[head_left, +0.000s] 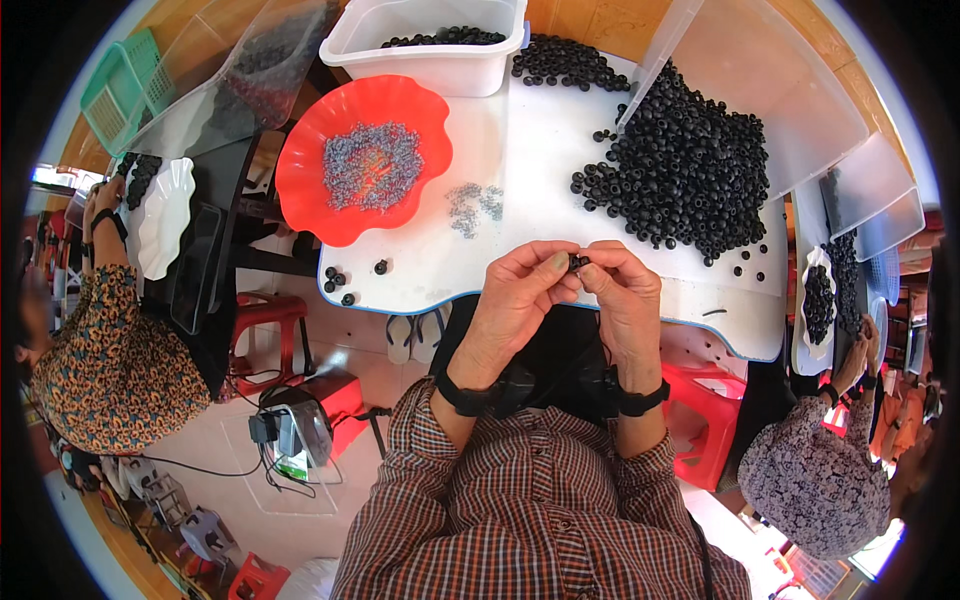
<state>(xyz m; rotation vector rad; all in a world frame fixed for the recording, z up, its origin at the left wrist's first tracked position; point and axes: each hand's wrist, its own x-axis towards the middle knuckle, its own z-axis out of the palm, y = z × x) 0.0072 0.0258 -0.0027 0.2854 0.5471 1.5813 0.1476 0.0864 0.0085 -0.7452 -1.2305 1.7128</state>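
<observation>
Over the table's front edge, my left hand [520,298] and my right hand [628,300] meet fingertip to fingertip. Between their thumbs and forefingers they pinch a small black round piece [575,262]; its details are mostly hidden. Beyond my right hand spreads a big pile of black round pieces [690,165], some showing a hole. To the far left stands a red scalloped bowl [300,190] of tiny silvery metal parts [372,165]. More such parts [472,208] lie loose beside it, and several black pieces [335,282] rest at the table's left corner.
A white tub [425,72] with black pieces stands at the back. A clear plastic bin [800,90] lies tipped behind the pile. Co-workers sit left [130,350] and right [815,475] at other tables. Red stools [705,420] and a box with cables [320,425] are below.
</observation>
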